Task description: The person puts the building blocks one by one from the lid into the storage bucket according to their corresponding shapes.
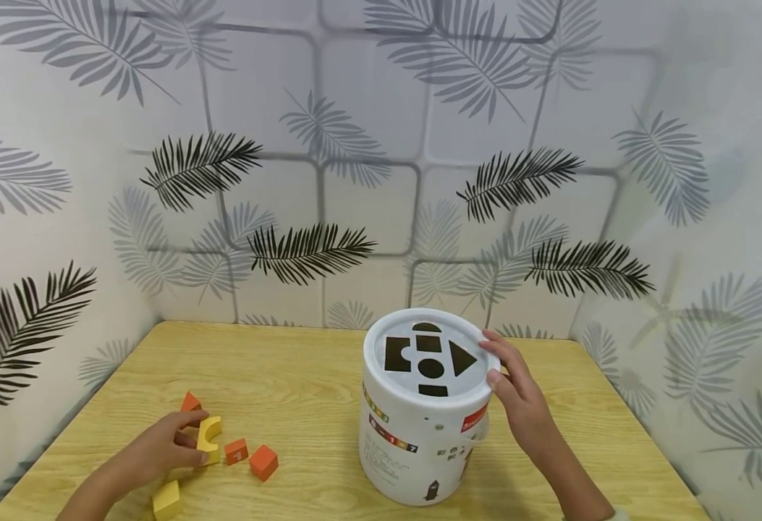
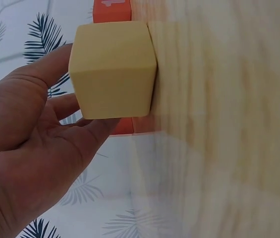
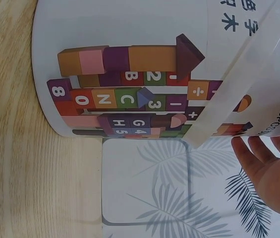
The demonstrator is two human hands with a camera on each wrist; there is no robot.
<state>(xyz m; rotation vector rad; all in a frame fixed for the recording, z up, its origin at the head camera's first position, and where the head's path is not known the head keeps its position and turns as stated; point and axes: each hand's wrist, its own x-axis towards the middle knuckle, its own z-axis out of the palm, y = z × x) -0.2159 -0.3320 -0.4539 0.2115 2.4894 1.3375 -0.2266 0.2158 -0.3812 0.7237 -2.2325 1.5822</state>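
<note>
On the left of the table, my left hand [image 1: 162, 445] pinches a yellow arch block [image 1: 209, 432] between thumb and fingers. A yellow block [image 1: 168, 499] lies nearer me; in the left wrist view this yellow block [image 2: 112, 69] hides the fingertips. Beside the arch lie an orange-red numbered block [image 1: 236, 451] and an orange-red cube [image 1: 264, 462], with an orange-red triangular block [image 1: 190, 401] behind the hand. My right hand [image 1: 520, 391] rests on the rim of a white block bucket [image 1: 413, 449], fingers extended. Its lid [image 1: 446, 344] has several shaped holes.
The bucket stands upright on the wood-grain table [image 1: 302, 405], right of centre. A pale strap [image 3: 244, 74] crosses its printed side. Leaf-patterned wall covering [image 1: 367, 195] surrounds the table's back and sides.
</note>
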